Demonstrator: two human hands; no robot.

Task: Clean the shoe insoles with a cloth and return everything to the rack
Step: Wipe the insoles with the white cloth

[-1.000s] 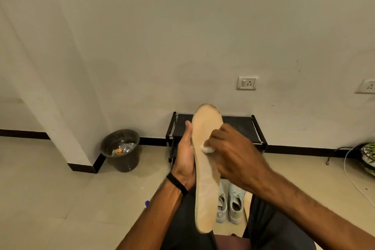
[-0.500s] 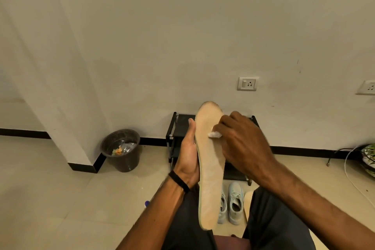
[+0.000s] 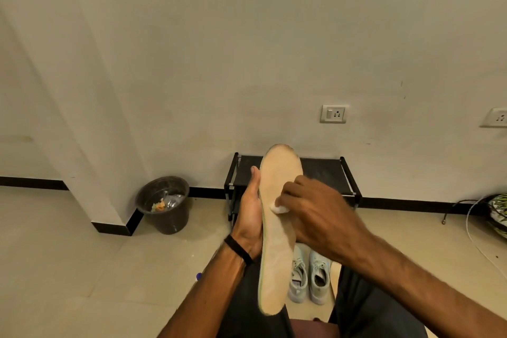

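A long beige insole (image 3: 277,252) stands upright in front of me, toe end up. My left hand (image 3: 251,217) grips its left edge near the middle, thumb pointing up along the side. My right hand (image 3: 315,211) pinches a small white cloth (image 3: 279,208) and presses it against the insole's upper half. A pair of pale grey sneakers (image 3: 310,277) sits on the floor between my knees. Behind the insole, against the wall, stands the low black shoe rack (image 3: 329,173).
A dark bin (image 3: 164,206) with rubbish stands left of the rack by a wall corner. White and black cables (image 3: 472,225) and a patterned object (image 3: 498,214) lie at the right. A small blue-capped thing (image 3: 198,276) lies on the tiled floor by my left forearm.
My right hand slid the cloth up the insole toward the toe, then back down to the middle. The left hand kept its hold on the insole.
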